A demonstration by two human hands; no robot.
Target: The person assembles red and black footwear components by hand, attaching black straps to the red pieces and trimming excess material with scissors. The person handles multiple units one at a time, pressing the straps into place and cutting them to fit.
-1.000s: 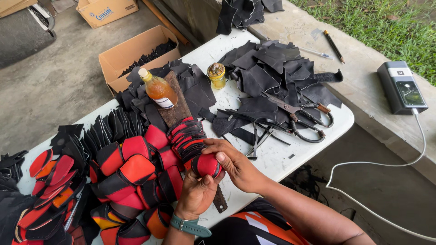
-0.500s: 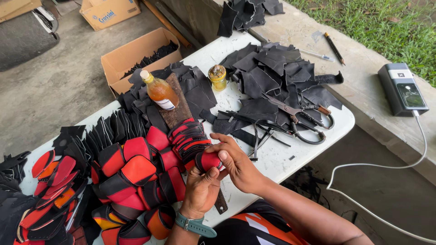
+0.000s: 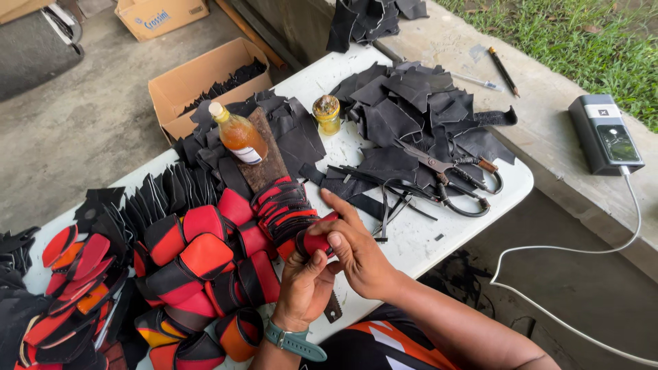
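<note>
Over the last second the red-and-black leather piece (image 3: 317, 241) has risen slightly off the pile and turned in the grip. A second ago it sat low against the heap of finished pieces, a rounded red face showing. Now it is held clear of them, just above the near edge of the counter (image 3: 439, 236). The right hand (image 3: 356, 250) has shifted too: its index finger now stretches out along the top of the piece toward the far left, while the thumb presses the near end. That reads as the piece being worked or checked in the hands rather than set down.

The left hand (image 3: 305, 288) cups it from below, fingers curled and grasping its underside. The right hand's fingers pinch it from above and the right. So both hands are closed on the same piece.

Its long axis appears to run left to right, tilted a little, the red end toward the right hand. The far end is hidden by fingers, so the exact heading is uncertain.

Just left lies the pile of red-and-black pieces (image 3: 199, 267); scissors (image 3: 452, 171) rest farther right among black offcuts.
</note>
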